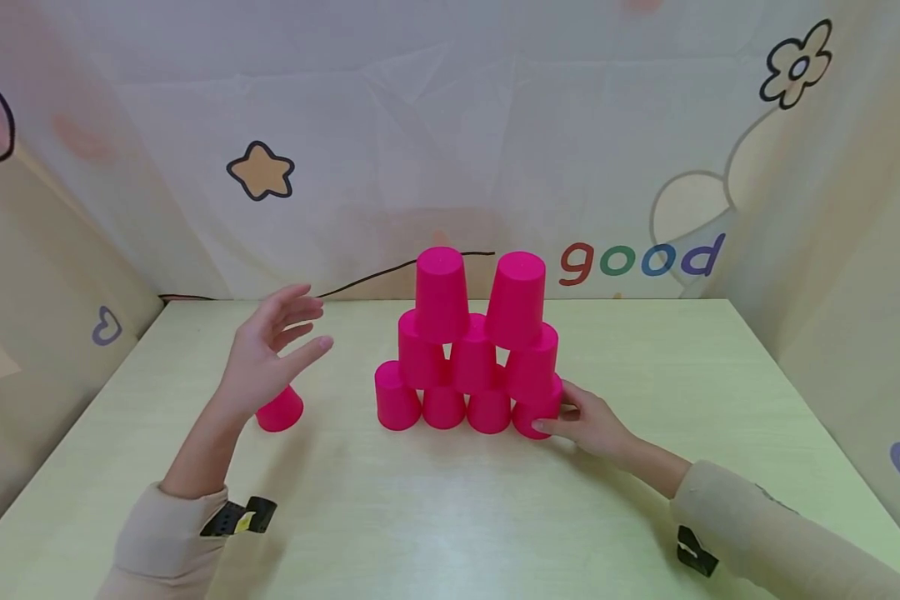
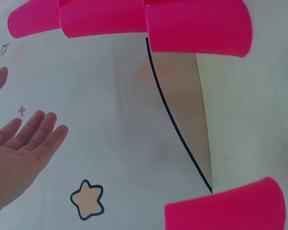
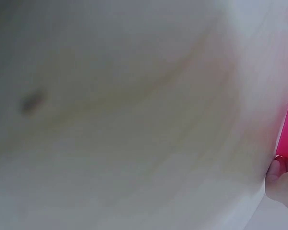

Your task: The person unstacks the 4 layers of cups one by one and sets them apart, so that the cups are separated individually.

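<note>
In the head view, your left hand (image 1: pixel 273 354) is raised with its fingers loosely bent, holding nothing, above and partly in front of a lone pink cup (image 1: pixel 281 414). Your right hand (image 1: pixel 588 421) grips the bottom-right cup (image 1: pixel 528 412) of the stack (image 1: pixel 472 358), thumb at the front, fingers at its side. The stack rises four, three, two, all smooth, tapered cups turned mouth down. A stretch of table (image 1: pixel 420 517) lies between it and your near side, and a gap parts it from the lone cup. The pale, lightly grained tabletop's back edge meets a creased, printed sheet (image 1: pixel 330 150), with more cloth along both sides. Your beige sleeves (image 1: pixel 168 533) look soft.

In the left wrist view, your left fingers reach out apart from any cup. The stack's cups cross the top, the lone cup fills the lower right corner, and sheet and table show between.

In the right wrist view, a blurred pale surface (image 3: pixel 134 134) covers most of the frame; you cannot tell what it is. At the right edge your bent fingers meet pink plastic.
</note>
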`<state>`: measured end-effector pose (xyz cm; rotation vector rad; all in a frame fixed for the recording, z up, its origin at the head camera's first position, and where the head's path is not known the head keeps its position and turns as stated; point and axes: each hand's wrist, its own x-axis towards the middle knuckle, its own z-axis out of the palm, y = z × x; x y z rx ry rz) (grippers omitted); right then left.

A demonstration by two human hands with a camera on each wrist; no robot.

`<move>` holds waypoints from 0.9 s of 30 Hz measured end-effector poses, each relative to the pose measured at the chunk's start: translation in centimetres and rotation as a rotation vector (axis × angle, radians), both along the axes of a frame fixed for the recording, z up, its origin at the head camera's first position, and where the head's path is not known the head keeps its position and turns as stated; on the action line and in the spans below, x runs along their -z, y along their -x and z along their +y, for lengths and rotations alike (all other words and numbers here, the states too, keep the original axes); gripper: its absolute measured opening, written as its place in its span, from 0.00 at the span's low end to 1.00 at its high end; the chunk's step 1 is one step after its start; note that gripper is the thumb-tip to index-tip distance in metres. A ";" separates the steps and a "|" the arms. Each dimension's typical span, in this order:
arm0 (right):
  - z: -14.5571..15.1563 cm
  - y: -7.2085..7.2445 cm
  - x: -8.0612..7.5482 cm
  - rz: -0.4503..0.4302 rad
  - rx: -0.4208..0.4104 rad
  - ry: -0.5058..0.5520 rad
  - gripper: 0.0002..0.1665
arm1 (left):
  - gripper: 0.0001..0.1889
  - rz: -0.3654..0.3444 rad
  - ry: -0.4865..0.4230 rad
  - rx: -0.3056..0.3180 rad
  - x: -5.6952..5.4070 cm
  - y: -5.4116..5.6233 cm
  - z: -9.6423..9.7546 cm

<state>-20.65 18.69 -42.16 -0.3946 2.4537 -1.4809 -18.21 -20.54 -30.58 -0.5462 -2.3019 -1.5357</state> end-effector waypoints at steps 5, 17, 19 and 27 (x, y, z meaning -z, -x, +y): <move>0.0 0.0 -0.1 -0.007 0.004 -0.005 0.38 | 0.30 0.020 -0.011 0.020 -0.3 0.3 1.0; 0.0 0.0 -0.1 -0.001 0.003 -0.019 0.38 | 0.33 -0.001 -0.066 0.076 -1.4 1.3 3.9; -0.1 0.0 -0.1 -0.002 0.007 -0.024 0.38 | 0.32 -0.013 -0.058 0.081 -1.4 1.5 4.4; 0.0 0.0 -0.1 -0.005 0.008 -0.023 0.38 | 0.33 -0.043 -0.097 0.079 -1.6 1.9 6.5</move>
